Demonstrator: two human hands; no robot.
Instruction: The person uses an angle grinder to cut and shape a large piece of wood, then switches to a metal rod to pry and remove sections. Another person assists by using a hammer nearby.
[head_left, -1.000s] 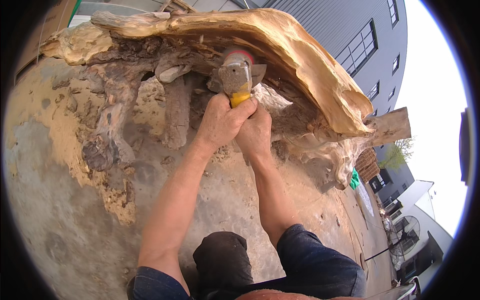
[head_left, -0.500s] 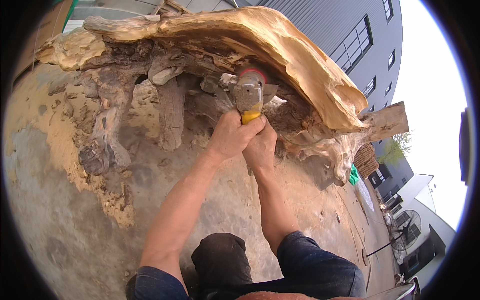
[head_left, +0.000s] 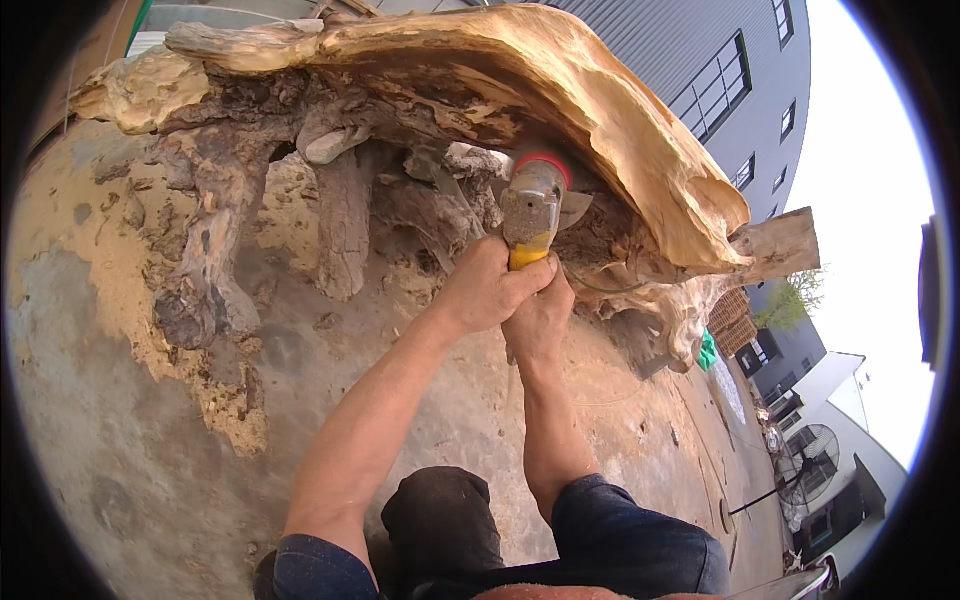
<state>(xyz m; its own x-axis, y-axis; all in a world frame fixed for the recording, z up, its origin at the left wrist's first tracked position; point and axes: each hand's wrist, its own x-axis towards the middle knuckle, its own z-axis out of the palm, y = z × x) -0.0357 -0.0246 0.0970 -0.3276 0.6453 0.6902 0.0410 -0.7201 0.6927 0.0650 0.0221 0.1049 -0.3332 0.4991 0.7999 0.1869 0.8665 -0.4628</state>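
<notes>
Both my hands are wrapped round an angle grinder [head_left: 532, 208] with a dusty grey head, a yellow band and a red disc. My left hand [head_left: 482, 285] closes on its body from the left. Just below and to the right, my right hand [head_left: 541, 312] grips the rear part, with the two hands touching. The disc is against or very near the dark hollow underside of a big gnarled tree root [head_left: 640, 130], whose upper face is smooth pale wood. Whether the disc touches the wood cannot be made out.
Root legs [head_left: 215, 240] rest on the dusty concrete floor [head_left: 130, 420], with sawdust [head_left: 110, 260] heaped at left. A thin cord runs near my right hand. At the right stand a large round fan [head_left: 808, 465], a green cloth [head_left: 707, 350] and a grey building [head_left: 640, 50].
The grinder and both hands have moved to the right and slightly down along the root's underside. My grip on it looks the same.
</notes>
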